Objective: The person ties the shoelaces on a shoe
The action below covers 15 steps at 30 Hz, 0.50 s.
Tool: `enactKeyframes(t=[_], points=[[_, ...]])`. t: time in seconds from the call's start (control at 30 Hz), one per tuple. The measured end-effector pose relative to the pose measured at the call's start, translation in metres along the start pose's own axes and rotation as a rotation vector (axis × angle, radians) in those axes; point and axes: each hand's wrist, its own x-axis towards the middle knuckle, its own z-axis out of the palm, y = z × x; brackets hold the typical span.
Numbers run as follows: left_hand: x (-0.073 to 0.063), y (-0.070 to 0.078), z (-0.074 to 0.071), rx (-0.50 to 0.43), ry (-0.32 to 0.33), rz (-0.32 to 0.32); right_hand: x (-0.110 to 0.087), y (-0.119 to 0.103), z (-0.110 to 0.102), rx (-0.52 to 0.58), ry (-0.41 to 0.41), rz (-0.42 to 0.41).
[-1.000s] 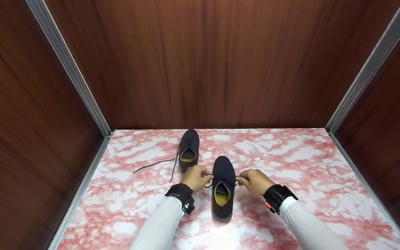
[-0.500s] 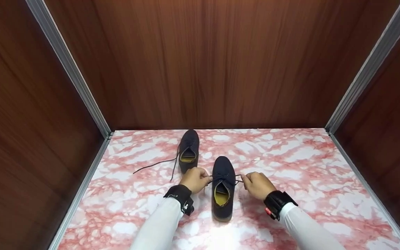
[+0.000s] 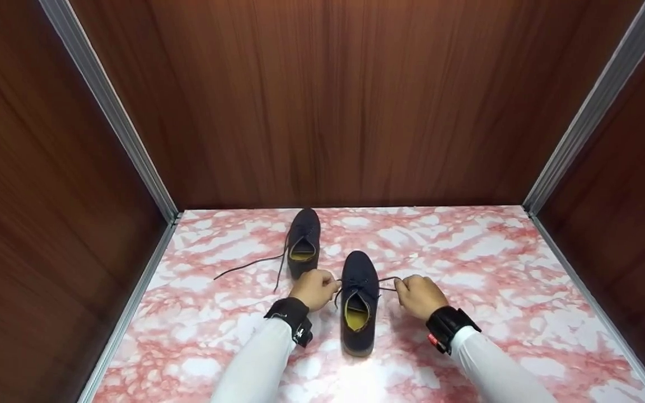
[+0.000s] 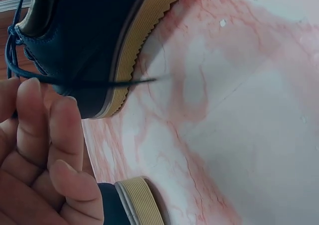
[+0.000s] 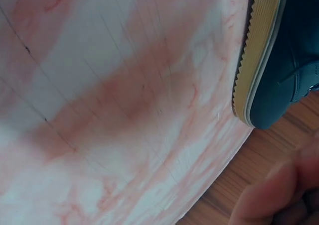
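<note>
- Two dark shoes are seen in the head view: the near shoe (image 3: 359, 305) is placed slightly below and right of the centre of the frame, and the far shoe (image 3: 304, 240) is placed above it, to the left
- Two hands are seen, one at each side of the near shoe; its shoelace (image 3: 388, 289) is pinched by both
- By the left hand (image 3: 314, 290) one part of the shoelace is gripped between thumb and finger, and a free end hangs beside it
- By the right hand (image 3: 423, 296) the shoelace is gripped with curled fingers, and two strands are stretched from the shoe to it
- Two loose lace ends (image 3: 249, 264) of the far shoe are laid on the red-and-white surface (image 3: 468, 252), left of that shoe
- Two black wristbands (image 3: 448, 327) and two white sleeves (image 3: 255, 358) are counted, the sleeves cut off by the lower edge
- The heel of the far shoe is partly hidden by the left hand
- In the left wrist view, the lace tip is blurred and the thumb is cut off at the left edge
- In the right wrist view, only blurred fingers (image 5: 269, 195) are shown at lower right, and their grip cannot be made out there
</note>
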Motion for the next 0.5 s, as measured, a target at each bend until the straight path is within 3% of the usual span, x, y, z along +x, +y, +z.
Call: enactKeyframes(t=[0.5], points=[[0.0012, 0.0015, 0.0022, 0.001, 0.018, -0.004, 0.0004, -0.0023, -0.0009, -0.012, 0.040, -0.023]])
